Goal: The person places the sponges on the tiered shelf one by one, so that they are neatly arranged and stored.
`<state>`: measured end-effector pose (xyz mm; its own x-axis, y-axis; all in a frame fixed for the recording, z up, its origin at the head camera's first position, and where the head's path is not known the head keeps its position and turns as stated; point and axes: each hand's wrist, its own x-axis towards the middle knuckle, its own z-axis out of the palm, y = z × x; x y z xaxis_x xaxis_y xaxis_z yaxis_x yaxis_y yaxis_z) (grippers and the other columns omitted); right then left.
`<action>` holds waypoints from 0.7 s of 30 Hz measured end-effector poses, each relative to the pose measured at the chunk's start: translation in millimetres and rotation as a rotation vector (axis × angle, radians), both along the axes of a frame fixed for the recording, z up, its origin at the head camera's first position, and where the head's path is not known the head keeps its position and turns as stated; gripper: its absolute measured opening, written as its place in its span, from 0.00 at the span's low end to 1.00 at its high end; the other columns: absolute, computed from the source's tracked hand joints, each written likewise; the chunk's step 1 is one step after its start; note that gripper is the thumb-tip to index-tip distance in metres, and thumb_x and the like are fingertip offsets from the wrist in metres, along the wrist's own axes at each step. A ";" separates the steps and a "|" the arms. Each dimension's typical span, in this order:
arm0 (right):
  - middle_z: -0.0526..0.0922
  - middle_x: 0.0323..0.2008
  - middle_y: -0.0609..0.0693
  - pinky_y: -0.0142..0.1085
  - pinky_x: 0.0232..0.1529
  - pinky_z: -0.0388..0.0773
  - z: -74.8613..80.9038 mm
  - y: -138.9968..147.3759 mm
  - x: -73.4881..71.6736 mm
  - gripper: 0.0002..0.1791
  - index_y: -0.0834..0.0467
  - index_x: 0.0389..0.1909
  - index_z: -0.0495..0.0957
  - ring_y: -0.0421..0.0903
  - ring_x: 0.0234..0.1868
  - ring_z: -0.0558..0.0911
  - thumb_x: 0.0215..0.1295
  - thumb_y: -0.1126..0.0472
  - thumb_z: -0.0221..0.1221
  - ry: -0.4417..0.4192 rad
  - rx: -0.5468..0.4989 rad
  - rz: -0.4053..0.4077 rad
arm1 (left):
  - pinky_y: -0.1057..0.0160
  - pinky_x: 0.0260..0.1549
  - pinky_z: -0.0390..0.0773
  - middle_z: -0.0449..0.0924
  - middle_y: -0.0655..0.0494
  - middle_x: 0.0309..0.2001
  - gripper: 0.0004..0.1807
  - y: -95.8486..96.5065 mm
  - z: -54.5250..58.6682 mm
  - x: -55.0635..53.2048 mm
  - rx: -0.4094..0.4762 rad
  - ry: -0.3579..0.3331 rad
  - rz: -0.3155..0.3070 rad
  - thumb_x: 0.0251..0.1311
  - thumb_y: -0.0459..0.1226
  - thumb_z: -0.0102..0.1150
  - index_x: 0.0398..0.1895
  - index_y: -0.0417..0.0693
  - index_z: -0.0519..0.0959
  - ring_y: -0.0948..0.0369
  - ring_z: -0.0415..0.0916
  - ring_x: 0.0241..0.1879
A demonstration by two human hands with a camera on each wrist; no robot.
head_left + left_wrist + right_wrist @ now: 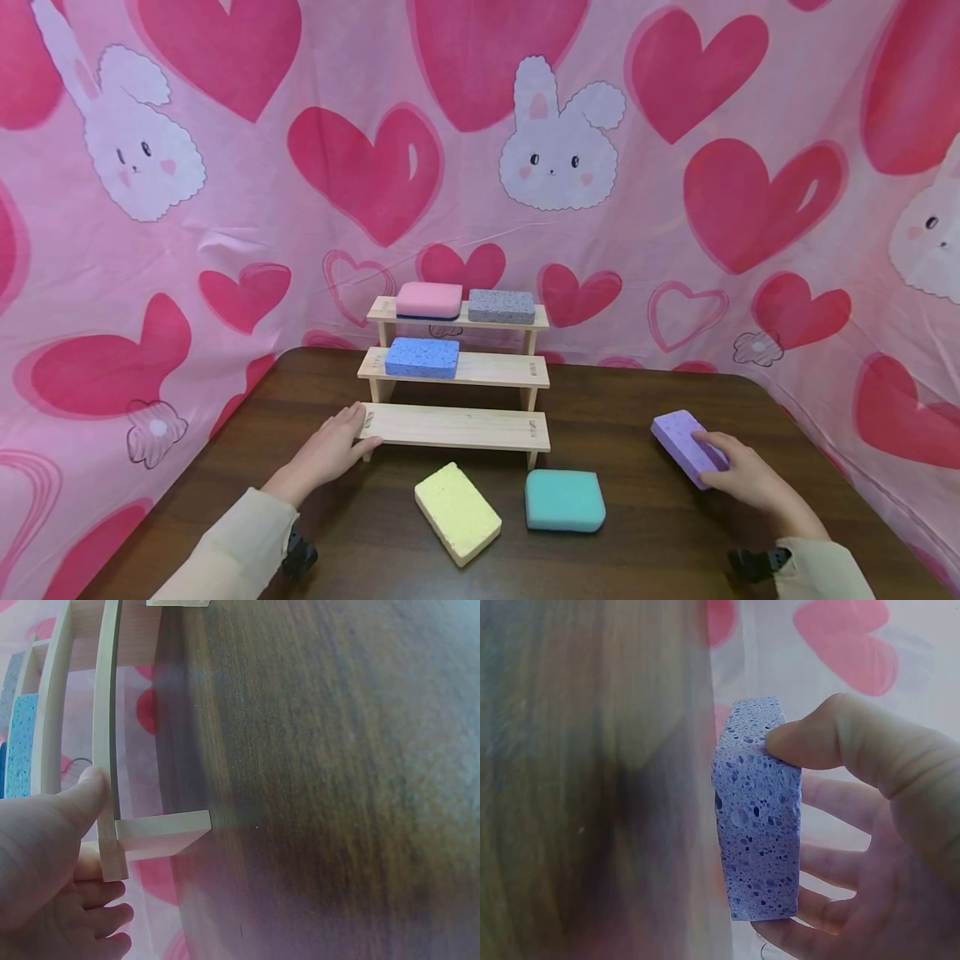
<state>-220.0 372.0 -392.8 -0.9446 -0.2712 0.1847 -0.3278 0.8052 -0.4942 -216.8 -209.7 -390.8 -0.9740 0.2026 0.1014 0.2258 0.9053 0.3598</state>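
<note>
Purple sponge (681, 447) is gripped in the right hand (748, 479), its long axis slanting away and leftward; well to that hand's left stands the three-tiered wooden rack (491, 368), its lowest board (453, 427) held at one end by the left hand (324, 450).

Booth-like place: brown table (615, 425), pink cloth (467, 196) with hearts (367, 171), rabbits (558, 177).

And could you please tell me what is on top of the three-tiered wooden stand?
The top tier holds a pink sponge and a grey sponge; the middle tier, a blue sponge. The left hand holds the bottom tier's left end. Wood beneath sponges and hand is covered.
</note>
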 end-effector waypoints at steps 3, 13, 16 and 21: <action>0.67 0.49 0.77 0.62 0.45 0.66 3.5 -4.1 -0.4 0.32 0.73 0.54 0.68 0.70 0.48 0.69 0.46 0.66 0.65 0.009 -0.018 0.011 | 0.42 0.60 0.52 0.55 0.28 0.63 0.37 -0.3 -0.4 -0.2 -0.001 0.002 -0.001 0.59 0.43 0.58 0.61 0.22 0.58 0.38 0.51 0.63; 0.67 0.51 0.76 0.63 0.46 0.66 16.2 -19.8 -1.6 0.33 0.73 0.55 0.68 0.70 0.49 0.68 0.46 0.67 0.66 0.027 -0.038 0.039 | 0.42 0.60 0.53 0.55 0.28 0.63 0.38 -0.6 -0.5 0.0 0.000 0.007 -0.003 0.59 0.44 0.58 0.61 0.23 0.59 0.38 0.52 0.63; 0.67 0.51 0.75 0.63 0.45 0.66 20.3 -23.4 -2.4 0.33 0.72 0.55 0.68 0.68 0.49 0.68 0.47 0.67 0.66 0.040 -0.033 0.051 | 0.42 0.60 0.52 0.55 0.28 0.63 0.38 -0.5 0.0 0.5 0.005 0.001 0.000 0.59 0.44 0.58 0.62 0.23 0.58 0.38 0.51 0.63; 0.68 0.50 0.74 0.62 0.45 0.67 26.1 -28.5 -5.4 0.32 0.72 0.55 0.69 0.67 0.47 0.70 0.46 0.67 0.65 0.092 -0.024 0.099 | 0.43 0.61 0.52 0.54 0.29 0.64 0.38 -0.2 0.1 0.7 0.004 -0.009 0.007 0.60 0.44 0.57 0.62 0.23 0.58 0.38 0.51 0.64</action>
